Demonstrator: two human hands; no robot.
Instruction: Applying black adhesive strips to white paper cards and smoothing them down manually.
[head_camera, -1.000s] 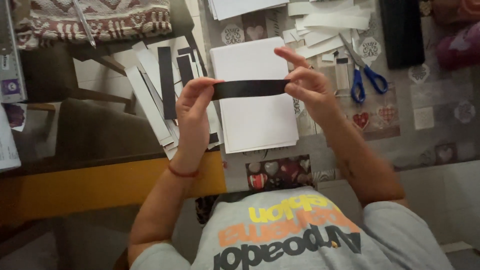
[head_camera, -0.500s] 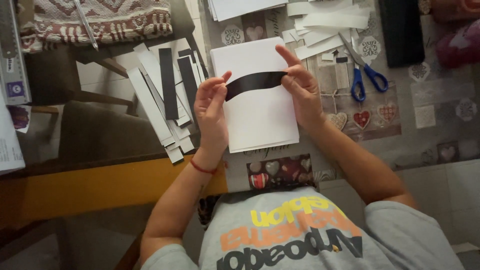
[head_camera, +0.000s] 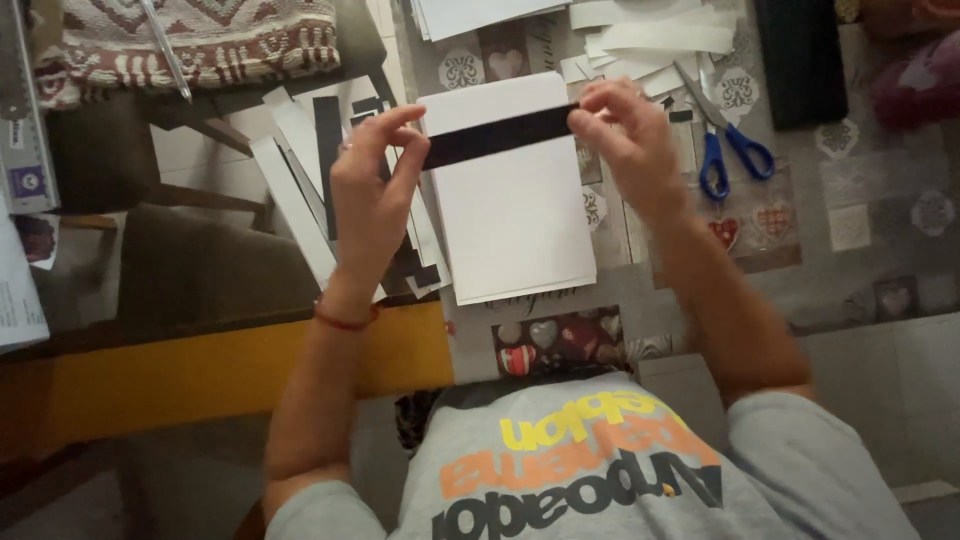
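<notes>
Two hands, left (head_camera: 368, 195) and right (head_camera: 625, 135), each pinched one end of a single black strip (head_camera: 497, 136) in closed fingers, above one white stack (head_camera: 515, 215). One pair of scissors (head_camera: 722, 140) lay nearby.
</notes>
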